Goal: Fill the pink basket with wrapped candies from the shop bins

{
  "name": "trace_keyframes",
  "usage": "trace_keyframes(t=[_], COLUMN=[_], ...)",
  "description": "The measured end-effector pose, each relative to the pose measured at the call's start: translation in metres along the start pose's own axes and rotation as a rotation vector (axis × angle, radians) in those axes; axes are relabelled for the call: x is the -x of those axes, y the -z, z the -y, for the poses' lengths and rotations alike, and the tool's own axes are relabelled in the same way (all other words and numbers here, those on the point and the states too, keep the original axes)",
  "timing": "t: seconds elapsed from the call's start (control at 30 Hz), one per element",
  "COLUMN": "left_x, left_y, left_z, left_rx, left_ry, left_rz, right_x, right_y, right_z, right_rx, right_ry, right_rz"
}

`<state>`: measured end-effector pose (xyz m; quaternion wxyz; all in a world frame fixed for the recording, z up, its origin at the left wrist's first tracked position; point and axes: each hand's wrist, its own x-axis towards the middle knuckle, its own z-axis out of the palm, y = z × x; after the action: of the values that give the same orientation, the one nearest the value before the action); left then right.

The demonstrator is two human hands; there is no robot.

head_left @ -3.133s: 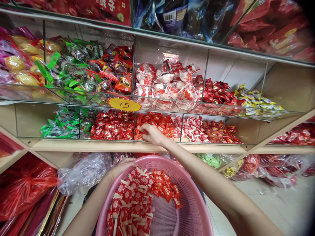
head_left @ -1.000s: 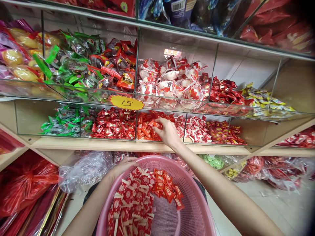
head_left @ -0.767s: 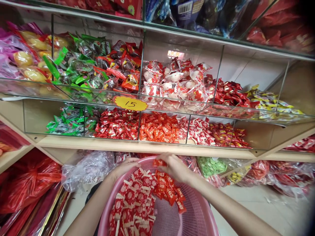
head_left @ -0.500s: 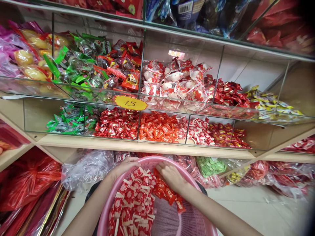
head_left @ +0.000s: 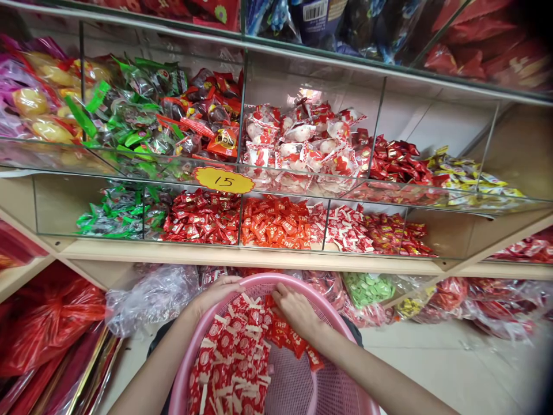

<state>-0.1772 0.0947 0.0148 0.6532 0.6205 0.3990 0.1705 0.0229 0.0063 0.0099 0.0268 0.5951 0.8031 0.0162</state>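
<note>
Steady round, pink, mesh-plastic basket [head_left: 343,386] with left hand [head_left: 221,293] clasping rim [head_left: 268,278]. Inside basket, loosen bunched right hand [head_left: 294,306] low over small orange-red plastic packets [head_left: 298,344]; cannot tell if holding any.

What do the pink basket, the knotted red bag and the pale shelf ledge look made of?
Pink basket: probably plastic, satiny, evenly perforated wall.
Knotted red bag: likely thin plastic film, shiny and creased.
Pale shelf ledge: smooth, tan; wood or laminate, grain unclear.

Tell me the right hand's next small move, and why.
I'd probably loosen the right hand over the orange-red packets, releasing anything held (its contents are hidden): it is down at that pile inside the pink basket, with the left hand at the rim.
</note>
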Motion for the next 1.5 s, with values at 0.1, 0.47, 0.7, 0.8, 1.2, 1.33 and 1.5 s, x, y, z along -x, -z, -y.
trace_keyframes(t=[0.1,0.47,0.7,0.8,1.2,1.33,1.5], left_x=[0.001,0.006,0.003,0.000,0.002,0.007,0.005], left_y=[0.000,-0.002,-0.001,0.000,0.001,-0.002,-0.001], left_z=[-0.002,-0.012,-0.008,-0.003,-0.007,-0.016,-0.014], left_rx=[-0.029,-0.085,-0.099,-0.049,-0.058,-0.054,-0.073], left_ry=[0.005,0.086,0.062,0.075,0.065,0.106,0.085], left_rz=[-0.023,-0.128,-0.125,-0.075,-0.061,-0.123,-0.114], right_x=[0.002,0.015,0.018,0.012,-0.065,-0.076,-0.076], right_y=[0.004,0.007,0.007,0.029,0.103,0.097,0.099], right_z=[-0.001,-0.015,-0.009,-0.010,-0.078,-0.080,-0.088], right_rx=[-0.026,0.019,0.093,-0.012,-0.093,-0.106,-0.248], right_ry=[-0.019,-0.067,-0.056,-0.047,-0.214,-0.223,-0.143], right_rz=[0.034,0.031,0.029,-0.058,-0.183,-0.099,-0.167])
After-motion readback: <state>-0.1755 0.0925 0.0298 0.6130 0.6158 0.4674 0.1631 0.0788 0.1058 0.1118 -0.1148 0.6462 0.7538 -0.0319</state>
